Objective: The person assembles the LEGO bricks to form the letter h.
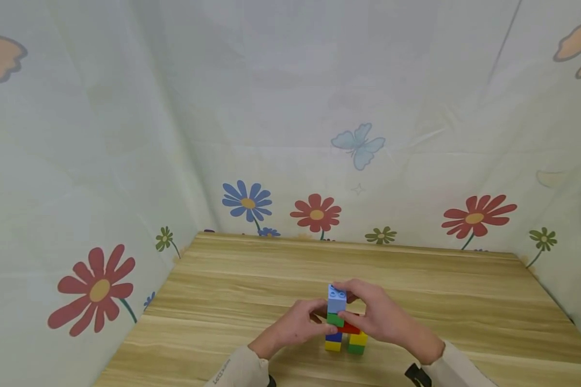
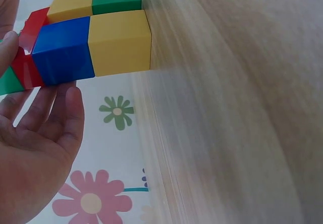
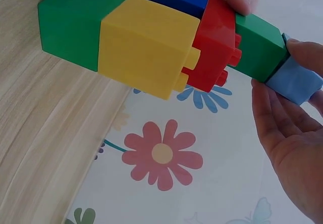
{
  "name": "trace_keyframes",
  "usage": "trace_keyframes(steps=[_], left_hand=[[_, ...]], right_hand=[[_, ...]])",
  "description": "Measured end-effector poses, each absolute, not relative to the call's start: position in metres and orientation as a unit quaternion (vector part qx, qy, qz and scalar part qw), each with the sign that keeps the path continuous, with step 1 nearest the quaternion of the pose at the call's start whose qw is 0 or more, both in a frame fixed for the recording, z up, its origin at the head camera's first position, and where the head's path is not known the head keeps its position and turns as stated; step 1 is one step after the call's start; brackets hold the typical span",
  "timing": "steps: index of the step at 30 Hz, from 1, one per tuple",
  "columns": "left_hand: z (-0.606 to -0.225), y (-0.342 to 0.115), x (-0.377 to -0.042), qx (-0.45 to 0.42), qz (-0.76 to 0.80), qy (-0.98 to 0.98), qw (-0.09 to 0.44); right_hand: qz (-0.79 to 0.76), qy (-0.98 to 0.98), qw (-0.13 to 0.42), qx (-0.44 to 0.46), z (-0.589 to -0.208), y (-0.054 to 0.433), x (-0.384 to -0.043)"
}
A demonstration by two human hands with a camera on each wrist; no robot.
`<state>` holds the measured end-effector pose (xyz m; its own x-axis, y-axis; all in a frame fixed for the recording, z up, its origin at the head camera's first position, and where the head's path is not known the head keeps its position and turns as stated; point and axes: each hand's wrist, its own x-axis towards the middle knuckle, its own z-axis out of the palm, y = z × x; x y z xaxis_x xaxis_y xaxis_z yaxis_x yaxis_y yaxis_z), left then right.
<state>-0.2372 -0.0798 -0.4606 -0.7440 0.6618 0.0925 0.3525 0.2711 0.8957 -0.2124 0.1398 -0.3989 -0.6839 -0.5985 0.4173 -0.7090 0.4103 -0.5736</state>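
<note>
A small toy brick structure stands on the table, made of two legs bridged by a red brick [image 3: 214, 47]. One leg is a dark blue brick [image 2: 63, 50] over a yellow brick [image 2: 121, 42]; the other is a yellow brick [image 3: 146, 45] over a green brick [image 3: 75, 27]. A second green brick [image 3: 260, 45] sits upon the red one. My right hand [image 1: 382, 314] pinches a light blue brick [image 1: 337, 302] at the top of that green brick, slightly tilted with a thin gap showing. My left hand [image 1: 297, 323] grips the structure around the red and upper green bricks, thumb in front, fingers behind.
The wood-grain table [image 1: 213, 290] extends around the structure, its far edge against a pale hanging cloth [image 1: 271, 107] printed with flowers and butterflies. The cloth also covers both sides. A dark strap [image 1: 418, 374] lies by the right sleeve.
</note>
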Motion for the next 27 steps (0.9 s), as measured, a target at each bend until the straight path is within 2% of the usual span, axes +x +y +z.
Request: trace_keyframes(steps=[27], left_hand=[[-0.4641, -0.0799, -0.2370, 0.328, 0.509, 0.782, 0.143]], right_hand=[[0.357, -0.844, 0.087, 0.391, -0.4002, 0.1376, -0.2115]])
